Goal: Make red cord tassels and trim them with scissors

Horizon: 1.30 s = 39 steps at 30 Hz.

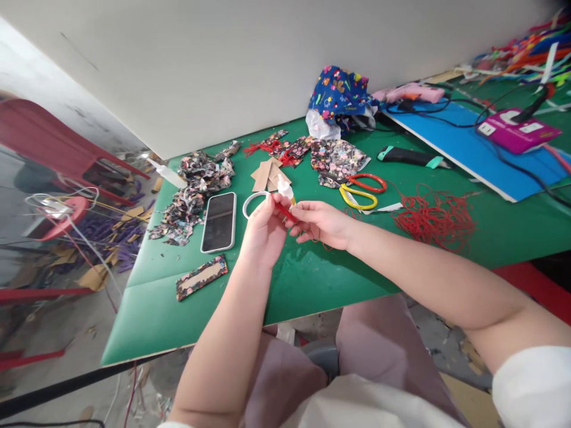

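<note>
Red cord (pixel 284 211), gathered into a short bundle, is stretching between the person's two hands, above the green table (pixel 147 309). The left hand (pixel 263 232) is pinching its upper left end, the thumb and the fingers closing on it with almost no gap. The right hand (pixel 323 223) is holding the other end between thumb and forefinger, while the remaining fingers are curling loosely below. Some fingertips are hiding behind the hands, so I cannot tell exactly how they are pressing.

Just beside the left hand, a white ring (pixel 245 207) is lying on the table, and a white bottle (pixel 285 188) is showing just beyond the fingers. Behind the bottle, several pieces of cardboard (pixel 263 177) are overlapping each other. To the left, a phone (pixel 219 222) is resting near some crumpled flowered cloth (pixel 205 171), and a flowered strip (pixel 201 277) is lying nearer to the person. To the right, scissors (pixel 359 197) with one red and one yellow handle are lying near a loose heap of red string (pixel 435 217). Farther back, a cutter (pixel 408 156) is lying near a blue board (pixel 464 139).
</note>
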Each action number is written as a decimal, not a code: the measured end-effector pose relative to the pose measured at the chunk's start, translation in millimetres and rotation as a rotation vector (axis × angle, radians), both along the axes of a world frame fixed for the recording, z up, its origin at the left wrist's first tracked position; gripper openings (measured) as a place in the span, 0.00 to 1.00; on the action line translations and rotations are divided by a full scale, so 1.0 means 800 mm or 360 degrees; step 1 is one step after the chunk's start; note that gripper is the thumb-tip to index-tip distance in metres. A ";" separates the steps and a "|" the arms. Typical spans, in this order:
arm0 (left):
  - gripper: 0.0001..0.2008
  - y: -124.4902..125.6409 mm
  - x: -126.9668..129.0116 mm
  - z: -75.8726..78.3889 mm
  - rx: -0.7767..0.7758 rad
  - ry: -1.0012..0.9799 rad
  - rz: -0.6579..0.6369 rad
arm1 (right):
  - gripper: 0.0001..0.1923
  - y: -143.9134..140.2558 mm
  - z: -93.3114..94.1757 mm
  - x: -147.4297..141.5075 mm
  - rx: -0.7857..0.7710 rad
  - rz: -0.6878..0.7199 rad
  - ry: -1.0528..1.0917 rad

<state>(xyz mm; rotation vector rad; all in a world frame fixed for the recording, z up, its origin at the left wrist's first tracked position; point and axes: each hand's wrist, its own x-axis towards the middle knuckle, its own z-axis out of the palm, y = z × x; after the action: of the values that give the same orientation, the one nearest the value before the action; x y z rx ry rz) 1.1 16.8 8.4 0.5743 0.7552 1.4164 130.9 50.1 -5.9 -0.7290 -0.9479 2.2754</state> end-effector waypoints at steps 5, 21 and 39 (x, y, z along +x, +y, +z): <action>0.07 -0.001 -0.001 0.001 -0.0034 -0.0064 -0.0012 | 0.05 -0.001 0.000 -0.001 0.0006 -0.0009 -0.0044; 0.06 -0.004 0.003 0.009 0.0003 0.0580 0.0417 | 0.14 -0.001 0.005 0.004 0.1217 -0.0325 -0.0644; 0.06 -0.011 0.010 0.022 -0.0355 0.0376 0.0224 | 0.15 0.000 -0.002 0.001 0.0927 0.0013 -0.0541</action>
<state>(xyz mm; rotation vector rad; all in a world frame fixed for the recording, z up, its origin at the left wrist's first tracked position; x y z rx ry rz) 9.0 8.3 25.8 0.5271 1.1459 1.3830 131.8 50.0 -7.8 -0.8483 -1.6739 1.7582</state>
